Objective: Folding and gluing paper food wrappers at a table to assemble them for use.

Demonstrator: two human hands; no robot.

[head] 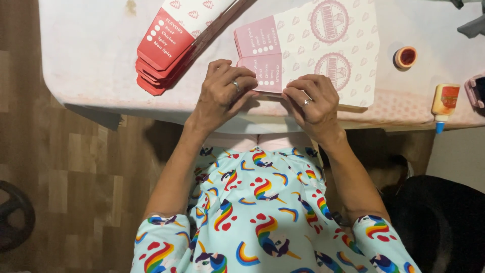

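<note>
A flat white and pink printed carton blank lies on the white table in front of me. My left hand presses its fingertips on the pink flap at the blank's near left corner. My right hand pinches the blank's near edge just to the right of that flap. Each hand wears a ring. The two hands sit close together at the table's front edge.
A stack of red and white flat carton blanks fans out at the left of the table. A small round orange lid and a glue bottle lie at the right. Wooden floor is on the left; a dark object is at lower right.
</note>
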